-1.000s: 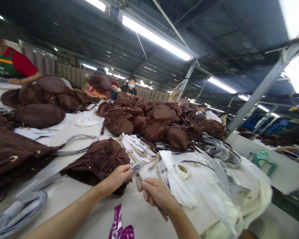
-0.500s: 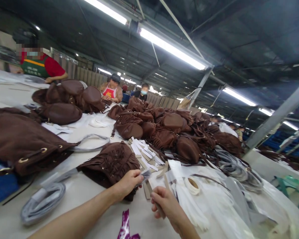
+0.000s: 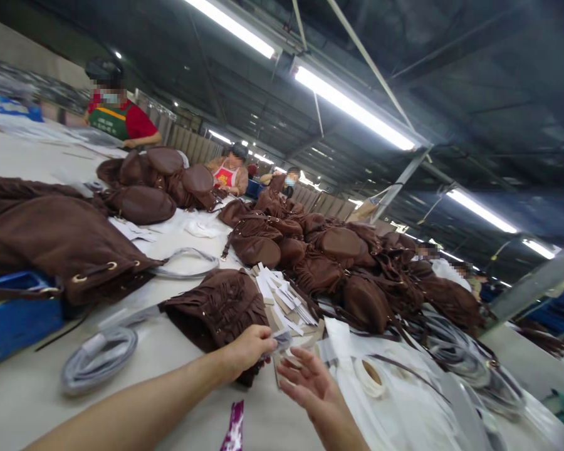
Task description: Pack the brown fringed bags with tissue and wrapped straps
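My left hand [image 3: 249, 351] is closed, thumb on top, pinching a small piece of clear greyish plastic [image 3: 283, 340]. Just right of it, my right hand [image 3: 313, 391] is open with its fingers apart and nothing visible in it. A brown fringed bag [image 3: 220, 304] lies on the table behind and left of my left hand, which partly covers it. Past my fingertips is a loose pile of white and grey card strips [image 3: 279, 297]. A purple and white scrap [image 3: 234, 426] lies near the front edge of the view.
Many brown bags are heaped across the back [image 3: 338, 244]. A larger brown bag [image 3: 70, 241] rests by a blue bin [image 3: 19, 326] at left. Coiled grey wrapped straps [image 3: 98, 357], a white tape roll [image 3: 370, 378] and white sheets [image 3: 413, 401] surround me. Co-workers sit beyond.
My right hand has opened, and the thin brownish strip it held is no longer seen in it. My left hand keeps the plastic piece. The whole view has shifted slightly.
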The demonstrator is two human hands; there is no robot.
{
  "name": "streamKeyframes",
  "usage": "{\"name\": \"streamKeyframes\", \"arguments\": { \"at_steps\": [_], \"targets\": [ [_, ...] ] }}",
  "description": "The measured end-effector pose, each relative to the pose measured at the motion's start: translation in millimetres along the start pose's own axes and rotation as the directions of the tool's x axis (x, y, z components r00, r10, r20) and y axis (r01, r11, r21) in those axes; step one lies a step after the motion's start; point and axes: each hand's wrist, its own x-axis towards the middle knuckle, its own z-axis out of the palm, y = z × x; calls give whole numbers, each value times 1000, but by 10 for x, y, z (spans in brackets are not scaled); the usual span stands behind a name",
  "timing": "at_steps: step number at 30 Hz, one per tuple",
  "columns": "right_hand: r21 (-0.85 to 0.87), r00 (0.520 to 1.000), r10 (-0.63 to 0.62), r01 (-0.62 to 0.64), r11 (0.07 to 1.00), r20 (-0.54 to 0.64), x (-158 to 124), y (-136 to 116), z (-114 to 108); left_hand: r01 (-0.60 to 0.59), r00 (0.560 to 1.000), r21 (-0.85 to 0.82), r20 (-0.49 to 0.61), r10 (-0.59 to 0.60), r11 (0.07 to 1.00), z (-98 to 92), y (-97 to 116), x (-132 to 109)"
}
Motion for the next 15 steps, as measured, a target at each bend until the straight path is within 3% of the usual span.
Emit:
{"name": "streamKeyframes", "arguments": {
  "at_steps": [2, 4, 7, 9, 10, 13, 15],
  "targets": [
    [-61, 999, -37, 37, 997, 5, -12, 52, -92, -3, 1000, 18, 4, 3, 1000, 11, 3, -11],
    [-266, 996, -92, 92, 960, 12, 48, 56, -156, -6, 1000, 57, 13, 5, 998, 27, 8, -29],
    [-614, 947, -312, 293, 733, 80, 207, -14, -167, -22, 999, 132, 43, 16, 991, 57, 21, -64],
    [-713, 885, -450, 392, 581, 119, 295, -63, -127, -83, 995, 184, 74, 70, 979, 74, 39, -85],
    [-731, 873, -475, 398, 553, 116, 324, -75, -100, -136, 989, 211, 93, 118, 968, 79, 51, -94],
    [-733, 902, -426, 340, 589, 76, 345, -56, -23, -303, 950, 289, 166, 264, 908, 86, 91, -118],
    [-718, 910, -411, 316, 620, 45, 328, -16, 10, -344, 937, 334, 188, 296, 877, 87, 115, -136]
  ]
}}
